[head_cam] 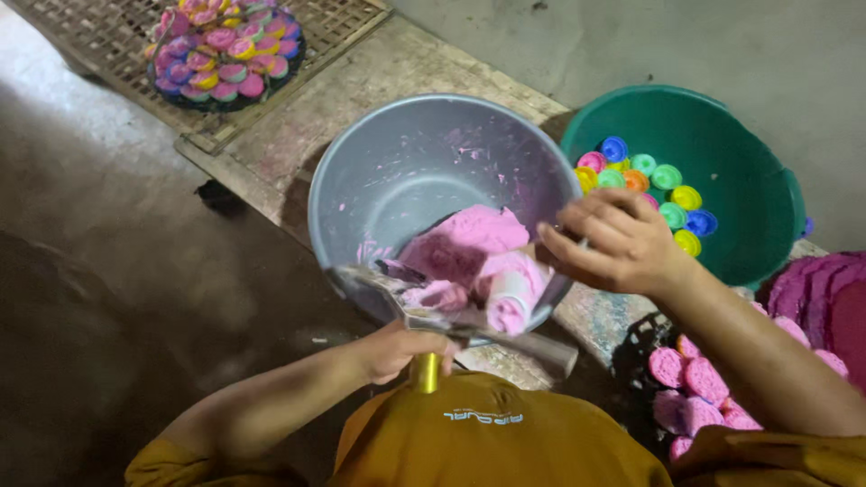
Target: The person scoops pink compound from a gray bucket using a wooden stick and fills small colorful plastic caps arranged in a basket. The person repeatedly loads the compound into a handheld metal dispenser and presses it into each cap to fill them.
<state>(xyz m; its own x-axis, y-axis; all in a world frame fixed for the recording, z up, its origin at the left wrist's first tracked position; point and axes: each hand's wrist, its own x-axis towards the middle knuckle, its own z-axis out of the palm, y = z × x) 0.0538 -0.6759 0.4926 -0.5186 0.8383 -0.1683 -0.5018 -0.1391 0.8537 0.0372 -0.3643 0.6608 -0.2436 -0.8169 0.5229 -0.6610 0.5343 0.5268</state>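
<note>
A grey metal bowl (361, 171) is tilted toward me and holds thick pink batter (469, 236). My right hand (621, 242) reaches over the bowl's right rim. Its fingers are closed on a small scoop (510, 302) coated in pink batter at the bowl's lower lip. Below the rim, my left hand (397, 350) grips a shiny metal funnel-like tool (456, 320) with a yellow stem (426, 372) sticking down between the fingers. The scoop hangs just above this tool.
A green basin (749, 171) at the right holds several small coloured cups (651, 180). A round tray of filled coloured cups (225, 50) sits on a wooden lattice (99, 36) at the top left. Pink cakes (695, 388) lie at the lower right beside a purple stack (821, 293).
</note>
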